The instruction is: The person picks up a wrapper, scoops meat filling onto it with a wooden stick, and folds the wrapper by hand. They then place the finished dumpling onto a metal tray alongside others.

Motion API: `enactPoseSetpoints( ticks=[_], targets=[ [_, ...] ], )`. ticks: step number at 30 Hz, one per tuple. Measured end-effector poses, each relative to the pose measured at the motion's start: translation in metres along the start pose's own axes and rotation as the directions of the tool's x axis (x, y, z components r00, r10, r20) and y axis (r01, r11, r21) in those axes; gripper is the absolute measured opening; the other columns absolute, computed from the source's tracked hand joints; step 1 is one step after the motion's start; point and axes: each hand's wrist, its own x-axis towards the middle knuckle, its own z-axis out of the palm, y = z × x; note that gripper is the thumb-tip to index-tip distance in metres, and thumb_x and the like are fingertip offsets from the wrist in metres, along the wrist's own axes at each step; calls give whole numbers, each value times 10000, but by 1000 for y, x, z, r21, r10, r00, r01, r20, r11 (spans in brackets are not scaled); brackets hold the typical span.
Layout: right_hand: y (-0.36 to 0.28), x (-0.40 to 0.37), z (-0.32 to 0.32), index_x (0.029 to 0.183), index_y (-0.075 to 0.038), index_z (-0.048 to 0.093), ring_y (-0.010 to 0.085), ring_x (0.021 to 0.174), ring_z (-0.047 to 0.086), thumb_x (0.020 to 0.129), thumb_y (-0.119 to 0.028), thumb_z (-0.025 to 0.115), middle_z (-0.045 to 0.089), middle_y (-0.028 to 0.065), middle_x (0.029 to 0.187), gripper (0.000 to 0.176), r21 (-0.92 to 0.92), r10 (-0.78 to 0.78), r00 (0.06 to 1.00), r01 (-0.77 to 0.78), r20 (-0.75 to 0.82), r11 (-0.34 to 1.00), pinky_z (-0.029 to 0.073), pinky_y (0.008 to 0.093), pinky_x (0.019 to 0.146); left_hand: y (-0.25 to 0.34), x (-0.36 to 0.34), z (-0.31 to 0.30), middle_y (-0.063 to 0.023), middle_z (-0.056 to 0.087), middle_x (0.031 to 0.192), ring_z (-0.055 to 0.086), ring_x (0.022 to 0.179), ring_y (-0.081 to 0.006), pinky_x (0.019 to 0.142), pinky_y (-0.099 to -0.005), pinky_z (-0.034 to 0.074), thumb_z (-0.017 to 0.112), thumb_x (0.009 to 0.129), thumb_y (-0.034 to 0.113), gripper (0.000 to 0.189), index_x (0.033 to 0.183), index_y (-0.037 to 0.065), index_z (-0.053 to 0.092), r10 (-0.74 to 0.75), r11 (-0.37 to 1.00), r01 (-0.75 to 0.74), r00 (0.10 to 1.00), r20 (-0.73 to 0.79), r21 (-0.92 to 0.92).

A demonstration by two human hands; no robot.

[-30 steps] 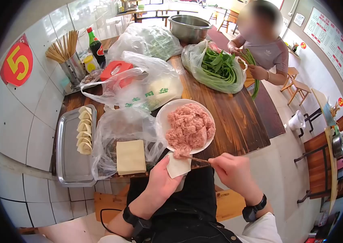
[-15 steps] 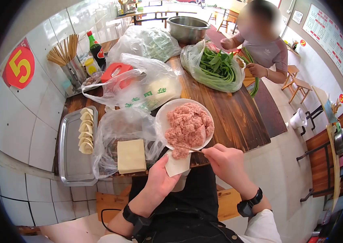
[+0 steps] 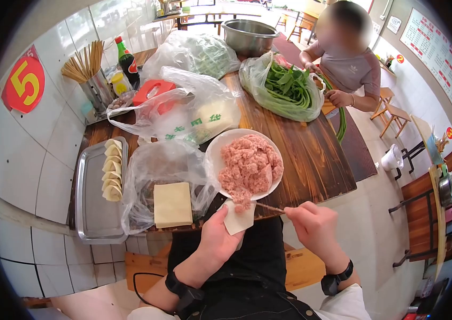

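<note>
My left hand [image 3: 216, 240] holds a square wonton wrapper [image 3: 238, 221] at the near rim of a white plate [image 3: 213, 143]. Pink minced meat [image 3: 250, 162] is heaped on that plate, and a small lump of it hangs over the rim onto the wrapper's top. My right hand [image 3: 311, 226] is closed around the end of a thin stick [image 3: 271, 207], whose tip points left at the lump. Left of the plate, a stack of square wrappers [image 3: 172, 205] lies on an opened clear plastic bag [image 3: 143, 170]. Several folded wontons [image 3: 112, 176] stand in a row in a metal tray [image 3: 98, 226].
Plastic bags [image 3: 199, 114], a red-handled item [image 3: 154, 92], a chopstick holder [image 3: 97, 88] and a dark bottle [image 3: 127, 63] stand farther back. Beyond are bagged leafy greens [image 3: 290, 88] and a steel pot [image 3: 248, 37]. Across the table, a person [image 3: 351, 69] handles green stems.
My right hand has moved right, drawing the stick's tip away from the plate's middle. The wrapper has shifted slightly right. The other person's hands and stems have moved.
</note>
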Motion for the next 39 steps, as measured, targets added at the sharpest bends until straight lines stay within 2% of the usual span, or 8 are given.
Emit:
enactPoseSetpoints(
  ticks=[5, 7, 11, 16, 26, 29, 31, 39],
  targets=[
    [4, -1, 11, 891, -149, 724, 247, 589, 628, 842, -104, 702, 634, 25, 737, 69, 24, 88, 996, -87, -27, 996, 452, 347, 497, -1, -1, 4, -175, 460, 1457, 451, 1362, -314, 1172, -468, 348, 301, 1076, 211, 429, 1437, -13, 364, 10, 999, -10, 1000, 13, -38],
    [3, -2, 18, 878, -150, 721, 254, 590, 628, 851, -119, 704, 629, 33, 728, 45, 118, 118, 993, -116, -11, 986, 457, 351, 495, 0, -2, 6, -175, 464, 1452, 453, 1358, -312, 1172, -469, 348, 302, 1076, 211, 429, 1435, -15, 364, 9, 999, -9, 1000, 7, -30],
    [0, -6, 20, 870, -150, 718, 250, 585, 625, 838, -111, 708, 629, 28, 729, 51, 134, 71, 997, -72, 15, 988, 459, 350, 493, 2, 0, 4, -170, 493, 1420, 482, 1326, -321, 1132, -472, 383, 316, 1070, 220, 439, 1437, -12, 379, -6, 999, 5, 1000, -16, -38],
    [-6, -17, 19, 881, -156, 726, 238, 569, 617, 805, -92, 722, 626, 8, 716, 99, 10, 29, 999, -29, -18, 1000, 459, 351, 493, 3, 4, -3, -182, 490, 1416, 487, 1317, -329, 1128, -481, 389, 314, 1072, 222, 441, 1437, -18, 372, -12, 999, 13, 1000, 24, -50],
    [-6, -6, 24, 903, -157, 731, 235, 592, 630, 798, -86, 733, 644, 14, 740, 126, 124, 16, 999, -9, -52, 992, 473, 338, 514, 9, -8, 1, -185, 451, 1458, 451, 1358, -329, 1150, -491, 367, 304, 1076, 224, 451, 1448, -25, 355, -16, 999, 16, 1000, 14, -35],
    [-3, -3, 28, 912, -155, 729, 243, 594, 632, 798, -83, 736, 651, 24, 753, 135, 127, 75, 988, -59, -133, 990, 475, 339, 517, 12, -6, -7, -183, 454, 1456, 454, 1355, -328, 1152, -488, 367, 301, 1076, 221, 447, 1446, -25, 356, -8, 999, 8, 1000, 16, -42],
    [-4, 6, 24, 889, -101, 727, 257, 616, 649, 809, -63, 737, 661, 62, 749, 89, 148, 122, 991, -113, -59, 983, 486, 331, 530, 13, -5, -5, -182, 456, 1454, 455, 1353, -328, 1152, -485, 367, 301, 1076, 219, 445, 1445, -25, 355, -5, 999, 5, 1000, 5, -33],
    [-5, 17, 26, 859, -131, 690, 270, 590, 621, 834, -114, 697, 616, 34, 719, 31, 64, 24, 999, -27, 40, 998, 461, 359, 496, 16, -2, -4, -177, 460, 1447, 466, 1341, -317, 1152, -475, 371, 304, 1075, 202, 436, 1444, -25, 354, -4, 999, 5, 1000, 25, -47]
  ],
)
